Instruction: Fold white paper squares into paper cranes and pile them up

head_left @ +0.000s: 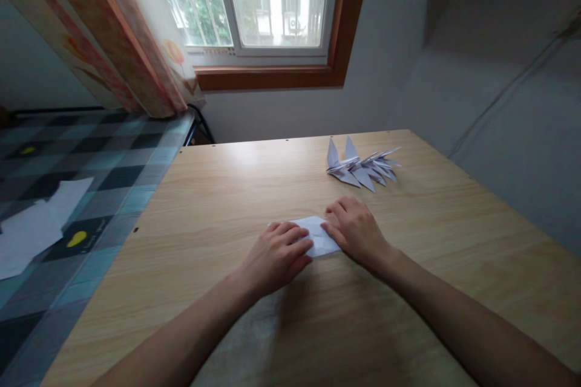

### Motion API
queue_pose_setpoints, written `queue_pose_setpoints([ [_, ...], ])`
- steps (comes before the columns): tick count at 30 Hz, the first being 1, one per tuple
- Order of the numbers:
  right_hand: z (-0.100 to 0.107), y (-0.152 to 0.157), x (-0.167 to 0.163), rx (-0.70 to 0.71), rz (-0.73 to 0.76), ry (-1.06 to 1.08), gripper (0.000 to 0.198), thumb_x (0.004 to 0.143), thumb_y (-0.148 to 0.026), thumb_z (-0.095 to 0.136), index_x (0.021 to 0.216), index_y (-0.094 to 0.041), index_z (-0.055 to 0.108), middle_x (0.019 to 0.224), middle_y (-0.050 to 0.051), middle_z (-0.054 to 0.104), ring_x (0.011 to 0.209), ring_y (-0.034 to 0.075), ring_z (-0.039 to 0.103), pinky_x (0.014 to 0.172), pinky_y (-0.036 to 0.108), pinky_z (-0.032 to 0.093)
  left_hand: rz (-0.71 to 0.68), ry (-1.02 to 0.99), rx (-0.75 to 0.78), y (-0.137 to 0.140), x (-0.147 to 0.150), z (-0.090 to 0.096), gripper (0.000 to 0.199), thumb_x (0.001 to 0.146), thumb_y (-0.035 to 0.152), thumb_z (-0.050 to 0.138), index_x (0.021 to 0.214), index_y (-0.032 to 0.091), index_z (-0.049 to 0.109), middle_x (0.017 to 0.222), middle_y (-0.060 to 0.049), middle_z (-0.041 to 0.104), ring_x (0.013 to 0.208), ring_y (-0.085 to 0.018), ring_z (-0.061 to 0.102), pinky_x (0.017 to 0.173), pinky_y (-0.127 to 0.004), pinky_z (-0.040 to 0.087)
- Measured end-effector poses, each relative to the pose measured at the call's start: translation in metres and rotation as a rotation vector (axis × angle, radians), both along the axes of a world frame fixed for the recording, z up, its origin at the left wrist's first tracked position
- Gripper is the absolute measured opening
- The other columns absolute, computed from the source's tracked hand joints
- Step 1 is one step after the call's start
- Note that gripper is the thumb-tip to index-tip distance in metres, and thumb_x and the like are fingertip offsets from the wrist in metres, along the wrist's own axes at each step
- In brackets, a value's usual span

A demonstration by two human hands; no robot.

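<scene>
A small piece of folded white paper (321,238) lies on the wooden table in front of me, with a faint crease across it. My left hand (282,252) rests over its left part, fingers stretched out and lying on the paper, the thumb near the lower edge. At the right end, my right hand (355,227) has its fingers curled, with thumb and fingers at the paper's edge. The hands cover both ends of the paper. Beyond them, toward the back of the table, sits a bunch of folded white paper pieces (358,168) with several pointed tips.
The light wooden table (204,211) has its far edge close to the wall below a window (276,0). At left, a checked cloth surface (122,172) holds loose white sheets (31,236). A patterned curtain (113,30) hangs above it. A cable (503,94) runs along the right wall.
</scene>
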State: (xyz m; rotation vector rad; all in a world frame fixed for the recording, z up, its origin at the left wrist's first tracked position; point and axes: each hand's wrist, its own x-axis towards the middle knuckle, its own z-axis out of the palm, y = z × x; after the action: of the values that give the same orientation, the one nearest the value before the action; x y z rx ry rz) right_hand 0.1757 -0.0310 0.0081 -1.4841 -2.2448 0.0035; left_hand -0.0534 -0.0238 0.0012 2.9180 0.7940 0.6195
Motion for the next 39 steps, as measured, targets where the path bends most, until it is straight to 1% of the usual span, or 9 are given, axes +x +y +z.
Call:
queue_pose_setpoints([
  [2,-0.002,-0.002,0.000,0.052,0.117,0.032,0.020,0.089,-0.033,0.065,0.098,-0.016,0.063,0.098,0.011,0.063,0.093,0.026,0.055,0.085,0.039,0.042,0.050,-0.004,0.020,-0.001,0.000,0.001,0.017,0.094,0.033,0.055,0.103,0.023,0.066,0.111,-0.003,0.070,0.100,-0.023,0.061,0.085,-0.038,0.044],
  [4,-0.006,-0.003,-0.001,0.030,0.277,0.055,0.023,0.087,-0.037,0.068,0.096,-0.017,0.063,0.095,0.009,0.063,0.090,0.024,0.056,0.081,0.036,0.044,0.098,-0.003,0.034,0.000,0.000,0.002,0.016,0.094,0.033,0.056,0.101,0.023,0.066,0.108,-0.003,0.070,0.099,-0.023,0.061,0.084,-0.038,0.044],
  [6,-0.011,-0.003,-0.003,-0.010,0.348,0.062,0.022,0.087,-0.037,0.069,0.094,-0.017,0.063,0.092,0.007,0.063,0.087,0.022,0.057,0.076,0.032,0.044,0.130,-0.002,0.039,0.000,0.000,0.002,0.017,0.093,0.034,0.058,0.101,0.022,0.066,0.107,-0.004,0.070,0.098,-0.024,0.061,0.084,-0.039,0.045],
  [11,-0.019,0.001,-0.007,0.020,0.338,0.035,0.014,0.091,-0.030,0.065,0.088,-0.017,0.062,0.087,0.006,0.063,0.084,0.020,0.057,0.073,0.030,0.043,0.131,-0.025,0.058,0.004,-0.001,0.000,0.016,0.093,0.034,0.058,0.098,0.021,0.067,0.103,-0.003,0.072,0.096,-0.022,0.062,0.084,-0.037,0.045],
  [17,-0.014,0.003,-0.004,0.117,0.427,-0.079,0.028,0.094,-0.043,0.059,0.083,-0.017,0.062,0.084,0.006,0.064,0.080,0.020,0.056,0.067,0.029,0.040,0.079,-0.030,0.072,0.009,-0.004,-0.001,0.023,0.092,0.041,0.061,0.088,0.019,0.066,0.099,-0.003,0.073,0.094,-0.022,0.065,0.080,-0.035,0.045],
  [22,-0.013,0.004,-0.002,0.260,0.487,-0.193,0.028,0.100,-0.028,0.049,0.076,-0.018,0.060,0.075,0.004,0.062,0.071,0.017,0.052,0.064,0.030,0.035,0.052,-0.010,0.100,0.010,-0.006,0.001,0.019,0.095,0.035,0.057,0.090,0.019,0.066,0.098,-0.002,0.073,0.094,-0.019,0.066,0.080,-0.033,0.045],
  [27,-0.013,0.003,-0.004,0.268,0.456,-0.203,0.026,0.098,-0.019,0.050,0.074,-0.018,0.060,0.074,0.004,0.061,0.071,0.017,0.051,0.063,0.031,0.034,0.058,-0.055,0.094,0.010,-0.004,0.001,0.020,0.098,0.030,0.053,0.087,0.020,0.067,0.094,-0.001,0.074,0.092,-0.018,0.065,0.080,-0.032,0.045],
  [33,-0.013,0.001,-0.012,0.081,0.268,-0.088,0.017,0.093,-0.017,0.053,0.078,-0.016,0.060,0.082,0.007,0.063,0.081,0.019,0.055,0.072,0.030,0.040,0.186,-0.100,-0.016,0.011,-0.003,0.000,0.022,0.097,0.028,0.053,0.081,0.019,0.066,0.087,-0.004,0.069,0.084,-0.018,0.060,0.079,-0.032,0.048],
  [39,-0.016,0.000,-0.017,-0.043,0.132,0.002,0.011,0.090,-0.018,0.056,0.080,-0.017,0.060,0.084,0.007,0.062,0.083,0.021,0.056,0.074,0.031,0.044,0.334,-0.025,-0.044,0.011,0.001,0.004,0.016,0.094,0.027,0.056,0.084,0.017,0.064,0.089,-0.006,0.065,0.084,-0.021,0.056,0.077,-0.035,0.048],
])
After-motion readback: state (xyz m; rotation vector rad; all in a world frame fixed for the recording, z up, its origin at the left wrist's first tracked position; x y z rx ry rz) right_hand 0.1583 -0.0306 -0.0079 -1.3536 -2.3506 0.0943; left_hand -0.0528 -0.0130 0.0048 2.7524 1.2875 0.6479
